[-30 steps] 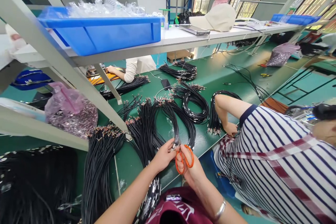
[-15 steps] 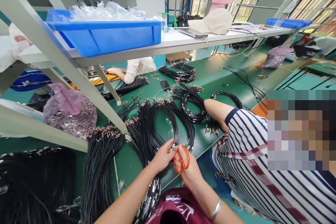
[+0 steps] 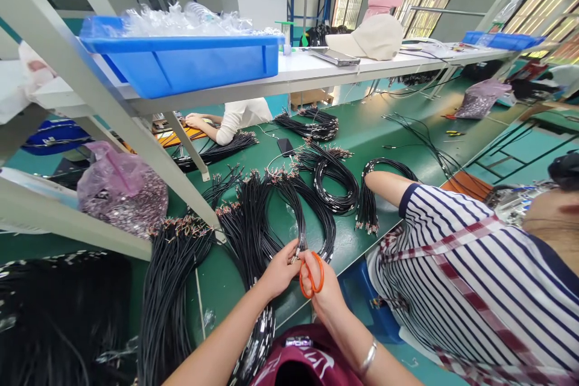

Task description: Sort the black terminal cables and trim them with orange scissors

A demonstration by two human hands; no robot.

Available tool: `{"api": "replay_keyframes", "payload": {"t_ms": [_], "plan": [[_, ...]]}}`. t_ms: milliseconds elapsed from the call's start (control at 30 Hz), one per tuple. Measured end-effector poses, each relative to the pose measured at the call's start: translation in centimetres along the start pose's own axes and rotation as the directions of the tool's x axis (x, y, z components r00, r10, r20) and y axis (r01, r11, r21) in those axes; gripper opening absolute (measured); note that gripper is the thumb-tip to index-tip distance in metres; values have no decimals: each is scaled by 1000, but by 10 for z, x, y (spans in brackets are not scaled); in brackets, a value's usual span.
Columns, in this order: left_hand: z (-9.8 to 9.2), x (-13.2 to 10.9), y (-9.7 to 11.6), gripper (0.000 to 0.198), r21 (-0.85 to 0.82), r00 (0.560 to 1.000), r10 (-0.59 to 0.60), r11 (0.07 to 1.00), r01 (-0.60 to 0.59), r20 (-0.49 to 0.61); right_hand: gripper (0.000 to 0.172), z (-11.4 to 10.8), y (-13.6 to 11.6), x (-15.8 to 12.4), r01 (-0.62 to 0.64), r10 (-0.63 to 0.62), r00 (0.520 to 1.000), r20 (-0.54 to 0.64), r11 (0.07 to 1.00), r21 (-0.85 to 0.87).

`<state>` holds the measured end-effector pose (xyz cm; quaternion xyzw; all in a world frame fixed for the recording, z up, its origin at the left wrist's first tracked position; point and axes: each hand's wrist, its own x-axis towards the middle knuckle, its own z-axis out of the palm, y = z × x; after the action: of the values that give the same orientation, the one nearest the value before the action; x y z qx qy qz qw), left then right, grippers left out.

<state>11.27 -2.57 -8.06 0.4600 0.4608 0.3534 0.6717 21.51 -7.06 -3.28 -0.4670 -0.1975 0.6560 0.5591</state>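
Observation:
My left hand (image 3: 279, 270) pinches the metal-tipped end of a black cable (image 3: 296, 226) that loops away over the green bench (image 3: 362, 132). My right hand (image 3: 323, 292) grips orange-handled scissors (image 3: 311, 274), fingers through the loops, blades pointing at the cable end between both hands. Several bundles of black cables (image 3: 253, 223) lie just beyond my hands.
A person in a striped shirt (image 3: 474, 277) works close at my right, arm on a cable coil (image 3: 384, 184). Another person's white sleeve (image 3: 235, 117) rests at the far side. A blue bin (image 3: 181, 60) and a cap (image 3: 373, 36) sit on the shelf above. A pink bag (image 3: 122, 190) lies left.
The scissor handles have closed a little and my hands drew slightly nearer. The striped-shirt person's arm shifted on the bench and their body turned.

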Motion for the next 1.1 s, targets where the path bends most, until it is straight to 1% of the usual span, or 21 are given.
{"api": "replay_keyframes", "payload": {"t_ms": [100,200,300,433,533,600,667,700,733,767,800,833,900,967,1000,1033,1100], "plan": [[1,-1,1,68,18,1000,-5,1000,5,4,35,-3,1,1,-11,11,1000,4,1000,8],[2,-2,1,69,34,1000,-6,999,5,11,35,-6,0,3,-53,52,998,19,996,66],[2,-2,2,67,48,1000,0,999,-1,24,35,-9,-2,5,-63,60,998,35,993,101],[3,-3,4,60,64,999,17,998,-20,46,37,-8,-4,9,-66,64,997,40,996,52],[4,-6,3,59,84,997,21,996,-27,69,38,-6,-8,11,-67,67,998,5,997,40],[5,-9,3,58,99,997,21,995,-29,79,38,-8,-14,11,-48,48,999,2,998,37],[5,-11,5,59,107,997,21,994,-28,71,37,-18,-20,13,16,-16,1000,3,999,-49],[4,-11,6,59,103,998,17,994,-23,64,38,-27,-23,15,55,-59,998,-20,985,-162],[3,-12,9,60,91,998,8,996,-14,62,39,-39,-26,19,84,-106,993,-58,949,-305],[2,-12,12,59,76,998,-3,997,-2,67,40,-53,-28,25,88,-156,982,-111,882,-462],[1,-11,16,58,59,997,-14,998,10,74,42,-69,-30,33,41,-204,962,-183,768,-639],[0,-11,19,57,44,996,-26,999,22,81,43,-85,-31,42,-3,-219,949,-225,711,-704],[-1,-11,26,55,26,996,-42,999,40,84,35,-116,-33,64,-67,-233,935,-268,625,-778],[-1,-11,32,55,25,996,-48,999,47,73,20,-138,-34,86,-72,-263,932,-251,545,-836],[-1,-11,34,55,26,996,-51,998,50,68,15,-145,-36,95,-53,-279,934,-221,506,-861],[0,-11,36,54,27,997,-54,998,52,63,12,-148,-37,103,-21,-296,938,-180,471,-882],[0,-10,40,47,34,997,-61,998,59,54,14,-147,-43,113,66,-326,942,-77,406,-911]]}}
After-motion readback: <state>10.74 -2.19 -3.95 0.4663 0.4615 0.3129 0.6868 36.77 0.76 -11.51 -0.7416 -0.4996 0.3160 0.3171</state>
